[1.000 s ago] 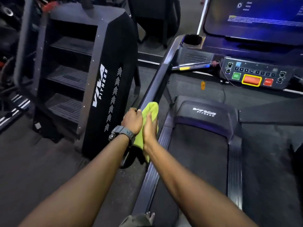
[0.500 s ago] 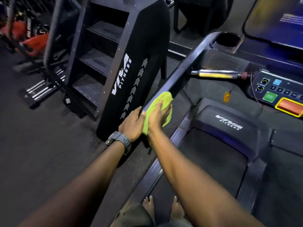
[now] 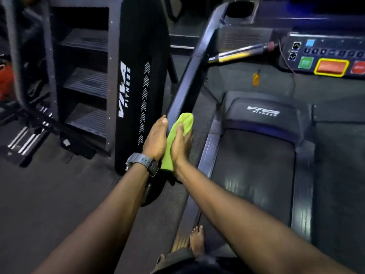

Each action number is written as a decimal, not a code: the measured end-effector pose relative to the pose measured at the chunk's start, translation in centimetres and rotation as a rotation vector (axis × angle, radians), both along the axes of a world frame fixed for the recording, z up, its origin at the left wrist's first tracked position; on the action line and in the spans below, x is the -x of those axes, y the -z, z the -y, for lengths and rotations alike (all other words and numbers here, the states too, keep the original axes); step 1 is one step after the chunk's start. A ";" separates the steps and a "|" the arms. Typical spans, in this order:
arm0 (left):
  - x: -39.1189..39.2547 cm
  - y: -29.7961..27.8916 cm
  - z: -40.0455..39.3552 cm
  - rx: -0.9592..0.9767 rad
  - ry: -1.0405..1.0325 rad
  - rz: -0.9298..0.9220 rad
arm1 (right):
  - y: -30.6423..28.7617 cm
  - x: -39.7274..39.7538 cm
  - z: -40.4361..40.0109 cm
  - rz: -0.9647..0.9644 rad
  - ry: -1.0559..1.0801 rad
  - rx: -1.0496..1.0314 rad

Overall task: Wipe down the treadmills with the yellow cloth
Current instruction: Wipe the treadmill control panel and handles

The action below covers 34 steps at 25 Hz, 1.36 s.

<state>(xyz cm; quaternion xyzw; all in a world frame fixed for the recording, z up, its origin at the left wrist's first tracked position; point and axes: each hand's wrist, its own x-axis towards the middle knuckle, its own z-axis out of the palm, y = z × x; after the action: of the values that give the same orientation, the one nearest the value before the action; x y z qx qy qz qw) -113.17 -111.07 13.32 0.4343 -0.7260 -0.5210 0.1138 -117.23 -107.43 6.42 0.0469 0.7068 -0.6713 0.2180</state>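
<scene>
Near the lower end of the treadmill's left handrail (image 3: pixel 189 76), at about the picture's centre, the yellow cloth (image 3: pixel 178 133) lies draped over the rail, pressed between the right hand (image 3: pixel 182 143), whose fingers lie flat and nearly straight on the cloth, and the left hand (image 3: pixel 156 138), its palm flat on the rail's outer face and touching the cloth's edge. Soft, light and limp, the cloth will likely bunch unless pinned by a broad palm along its middle. Its long axis follows the rail, running from 6 o'clock up toward 1 o'clock, where the console (image 3: pixel 324 54) sits.
</scene>
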 end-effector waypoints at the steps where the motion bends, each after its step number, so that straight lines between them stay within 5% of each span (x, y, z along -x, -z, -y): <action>1: -0.1 0.0 0.3 -0.060 -0.008 -0.026 | 0.0 -0.4 -0.3 0.010 0.008 -0.013; 7: -0.1 -0.2 0.0 -0.094 0.048 -0.097 | -2.2 -13.7 -5.2 0.023 -0.157 0.071; 12: -0.2 -0.7 -0.1 0.094 0.223 0.058 | 0.1 0.2 0.2 0.128 0.006 0.050; 17: 0.6 -1.6 -1.1 0.315 0.273 0.204 | 0.9 -8.2 -2.1 0.064 -0.117 0.151; 19: 2.0 -1.9 -1.1 0.320 0.274 0.194 | 0.2 -7.0 -2.3 0.010 -0.156 0.138; 24: 6.7 -3.0 -0.2 0.221 0.116 0.105 | -0.8 10.4 4.0 0.029 -0.039 0.000; 30: 9.3 -2.5 -0.3 0.275 -0.028 0.154 | 0.6 4.6 0.7 -0.143 -0.316 0.106; 34: 10.5 -2.9 -0.5 0.376 0.059 0.193 | -0.9 14.6 5.1 -0.167 -0.224 -0.025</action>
<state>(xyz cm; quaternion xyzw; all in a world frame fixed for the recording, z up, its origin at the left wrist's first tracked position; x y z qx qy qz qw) -123.67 -110.62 16.24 0.4320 -0.8302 -0.3356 0.1073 -131.81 -112.57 7.29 -0.0855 0.7316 -0.6356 0.2312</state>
